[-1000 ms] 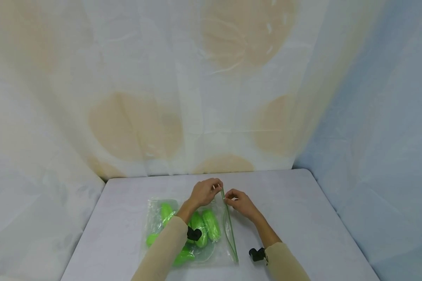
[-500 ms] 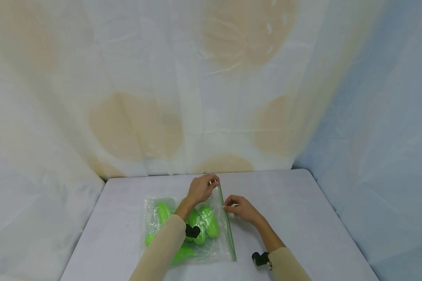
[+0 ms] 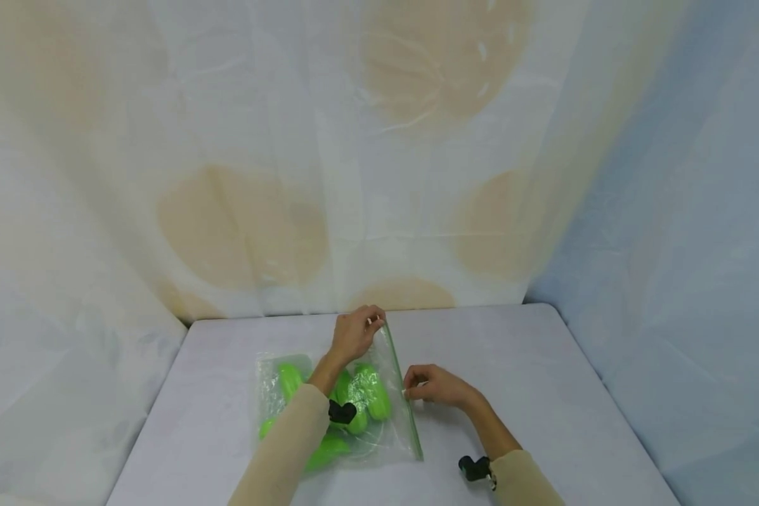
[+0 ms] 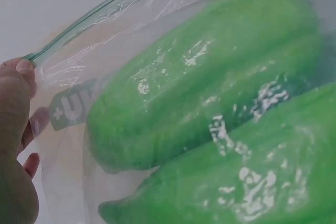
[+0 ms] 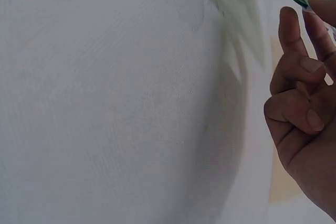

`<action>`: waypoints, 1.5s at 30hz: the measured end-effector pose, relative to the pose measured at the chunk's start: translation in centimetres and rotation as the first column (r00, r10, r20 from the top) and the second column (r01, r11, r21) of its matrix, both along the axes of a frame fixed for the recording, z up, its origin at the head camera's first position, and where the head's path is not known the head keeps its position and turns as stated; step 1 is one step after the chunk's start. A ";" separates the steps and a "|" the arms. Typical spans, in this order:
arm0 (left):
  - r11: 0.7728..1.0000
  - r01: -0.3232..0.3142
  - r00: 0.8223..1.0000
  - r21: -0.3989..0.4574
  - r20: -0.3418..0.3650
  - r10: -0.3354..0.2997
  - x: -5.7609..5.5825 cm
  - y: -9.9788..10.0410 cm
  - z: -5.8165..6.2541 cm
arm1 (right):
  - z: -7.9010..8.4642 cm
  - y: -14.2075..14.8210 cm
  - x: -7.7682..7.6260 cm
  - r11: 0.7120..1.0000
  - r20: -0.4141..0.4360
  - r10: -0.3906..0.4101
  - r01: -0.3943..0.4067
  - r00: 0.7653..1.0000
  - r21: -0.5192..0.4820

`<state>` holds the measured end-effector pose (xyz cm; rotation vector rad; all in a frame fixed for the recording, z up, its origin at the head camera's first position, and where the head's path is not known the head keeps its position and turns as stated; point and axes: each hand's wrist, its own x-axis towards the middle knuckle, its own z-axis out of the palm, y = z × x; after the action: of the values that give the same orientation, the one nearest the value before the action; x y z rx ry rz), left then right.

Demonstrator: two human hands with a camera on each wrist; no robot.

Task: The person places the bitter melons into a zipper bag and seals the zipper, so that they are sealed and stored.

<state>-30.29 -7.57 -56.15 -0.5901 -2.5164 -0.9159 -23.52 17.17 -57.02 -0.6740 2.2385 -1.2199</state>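
Note:
A clear zip bag (image 3: 379,439) with a green seal strip (image 3: 412,427) lies on the table, holding several bright green, plump, ridged vegetables (image 3: 372,393). At the far end of the strip my left hand (image 3: 354,334) pinches the bag's corner; the left wrist view shows thumb and finger on that corner (image 4: 30,57). Partway down the strip, my right hand (image 3: 439,386) pinches the seal between thumb and fingertip, with a tiny white spot at the fingertips. In the right wrist view, the other fingers (image 5: 296,111) of that hand are curled below the pinch.
The white table (image 3: 544,393) has its back edge against a hanging cloth (image 3: 398,225) with tan round patches. More cloth hangs along both sides. A black wrist camera (image 3: 474,467) sits by the right sleeve, another (image 3: 343,412) by the left.
My right hand has slid along the strip toward the near end, where the gaping edges now lie together. My left hand has moved slightly away and left, pulling the bag's corner with it.

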 end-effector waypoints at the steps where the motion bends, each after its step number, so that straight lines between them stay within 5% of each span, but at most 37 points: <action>1: 1.000 -0.005 1.000 0.005 -0.002 0.005 0.0 0.0 0.0 | 0.0 0.0 0.1 1.000 0.012 0.010 -0.011 1.000 0.005; 15: 0.995 -0.039 0.999 0.092 -0.028 0.042 -0.1 -1.9 0.4 | -0.2 1.0 1.8 0.974 0.168 0.181 -0.200 0.969 0.105; 20: 0.992 -0.070 0.997 0.109 0.020 0.068 -0.3 -2.4 0.5 | -0.5 1.3 1.8 0.965 0.228 0.204 -0.235 0.952 0.120; 26: 0.991 -0.074 0.997 0.115 0.031 0.071 -0.3 -2.6 0.5 | -0.6 1.5 1.8 0.955 0.230 0.238 -0.270 0.944 0.121; 35: 0.988 -0.041 0.999 0.149 -0.019 0.045 -0.3 -2.8 0.3 | -0.8 2.0 1.7 0.963 0.188 0.202 -0.230 0.961 0.141; 45: 0.997 -0.025 0.983 0.077 0.181 0.011 0.1 -2.7 -0.3 | -0.5 2.8 1.6 0.971 0.180 0.138 -0.168 0.974 0.169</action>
<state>-30.24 -10.23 -56.44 -0.4782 -2.6247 -1.1021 -21.88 19.95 -57.49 -0.6353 2.0863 -0.9453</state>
